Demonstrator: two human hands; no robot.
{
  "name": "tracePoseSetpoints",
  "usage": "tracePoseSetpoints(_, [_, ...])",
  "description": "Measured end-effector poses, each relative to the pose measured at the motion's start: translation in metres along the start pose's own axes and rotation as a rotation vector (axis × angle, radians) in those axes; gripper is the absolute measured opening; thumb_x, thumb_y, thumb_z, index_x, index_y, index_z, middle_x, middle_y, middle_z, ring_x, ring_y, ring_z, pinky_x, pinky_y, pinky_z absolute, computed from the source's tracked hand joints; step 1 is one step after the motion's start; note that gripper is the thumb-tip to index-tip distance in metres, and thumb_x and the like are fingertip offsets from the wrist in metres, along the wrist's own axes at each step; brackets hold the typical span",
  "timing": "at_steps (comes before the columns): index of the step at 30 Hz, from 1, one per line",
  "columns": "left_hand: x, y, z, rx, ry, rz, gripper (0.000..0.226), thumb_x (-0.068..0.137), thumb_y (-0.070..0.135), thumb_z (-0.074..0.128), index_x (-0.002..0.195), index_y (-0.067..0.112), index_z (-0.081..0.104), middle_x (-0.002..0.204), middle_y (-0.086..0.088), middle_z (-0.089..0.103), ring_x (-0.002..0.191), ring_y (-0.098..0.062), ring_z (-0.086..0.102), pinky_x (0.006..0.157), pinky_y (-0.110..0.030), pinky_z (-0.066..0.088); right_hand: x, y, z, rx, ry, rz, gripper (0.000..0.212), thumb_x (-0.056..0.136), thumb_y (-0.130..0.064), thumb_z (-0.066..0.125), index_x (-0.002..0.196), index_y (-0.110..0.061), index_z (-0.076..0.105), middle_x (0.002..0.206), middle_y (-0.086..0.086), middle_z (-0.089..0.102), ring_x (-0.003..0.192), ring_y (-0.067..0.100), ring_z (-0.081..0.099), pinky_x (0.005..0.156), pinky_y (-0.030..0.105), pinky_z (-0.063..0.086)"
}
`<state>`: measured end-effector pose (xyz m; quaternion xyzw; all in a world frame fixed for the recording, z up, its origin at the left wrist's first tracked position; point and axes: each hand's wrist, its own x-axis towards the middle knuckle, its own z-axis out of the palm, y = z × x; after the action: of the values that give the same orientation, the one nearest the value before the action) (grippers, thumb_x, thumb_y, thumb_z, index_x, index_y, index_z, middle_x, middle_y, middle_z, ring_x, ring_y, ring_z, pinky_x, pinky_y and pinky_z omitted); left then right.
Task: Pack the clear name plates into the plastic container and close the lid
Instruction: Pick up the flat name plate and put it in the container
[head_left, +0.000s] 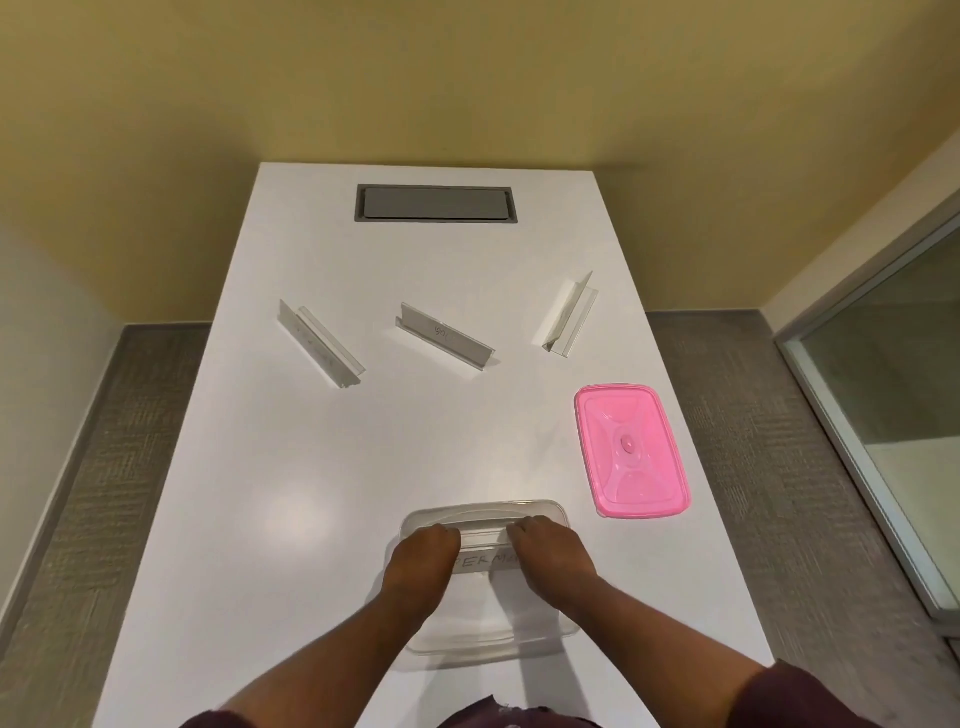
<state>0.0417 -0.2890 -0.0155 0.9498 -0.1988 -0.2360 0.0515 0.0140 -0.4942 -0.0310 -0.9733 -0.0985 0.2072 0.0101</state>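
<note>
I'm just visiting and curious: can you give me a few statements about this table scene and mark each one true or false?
1. Three name plates lie loose on the table, beyond the container. True: left plate, middle plate, right plate.
2. The pink lid is on the container. False: it lies on the table to the container's right.
3. Both hands hold one plate over the container. True: left hand, right hand, held plate.
4. The grey hatch is open. False: it is shut.
</note>
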Motion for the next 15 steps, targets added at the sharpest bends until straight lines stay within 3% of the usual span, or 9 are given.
tracePoseSetpoints(6, [-0.003, -0.006, 0.003, -0.086, 0.046, 0.058, 0.028, 0.095, 0.010, 0.042, 0.120, 0.012, 0.055, 0.120, -0.010, 0.062, 0.110, -0.029, 0.061, 0.087, -0.042, 0.051, -0.002, 0.004, -0.002, 0.054, 0.042, -0.003, 0.033, 0.091, -0.005, 0.048, 0.121, -0.015, 0.058, 0.118, 0.007, 0.064, 0.110, 0.030, 0.061, 0.081, 0.041, 0.055])
tracePoseSetpoints(10, [-0.008, -0.013, 0.000, -0.202, 0.129, 0.123, 0.033, 0.096, 0.015, 0.043, 0.125, 0.013, 0.059, 0.121, -0.008, 0.064, 0.112, -0.031, 0.061, 0.088, -0.040, 0.051, -0.008, 0.004, -0.010, 0.124, 0.086, 0.001, 0.037, 0.095, -0.015, 0.050, 0.131, -0.020, 0.060, 0.125, 0.003, 0.065, 0.115, 0.027, 0.062, 0.090, 0.039, 0.054])
tracePoseSetpoints(15, [-0.012, -0.011, -0.025, -0.459, 0.416, 0.104, 0.022, 0.094, 0.023, 0.051, 0.104, 0.020, 0.070, 0.100, 0.004, 0.073, 0.092, -0.017, 0.067, 0.083, -0.034, 0.054, -0.010, -0.004, -0.036, 0.355, 0.345, -0.012, 0.024, 0.094, -0.030, 0.059, 0.112, -0.030, 0.075, 0.109, -0.011, 0.076, 0.099, 0.014, 0.070, 0.083, 0.029, 0.054])
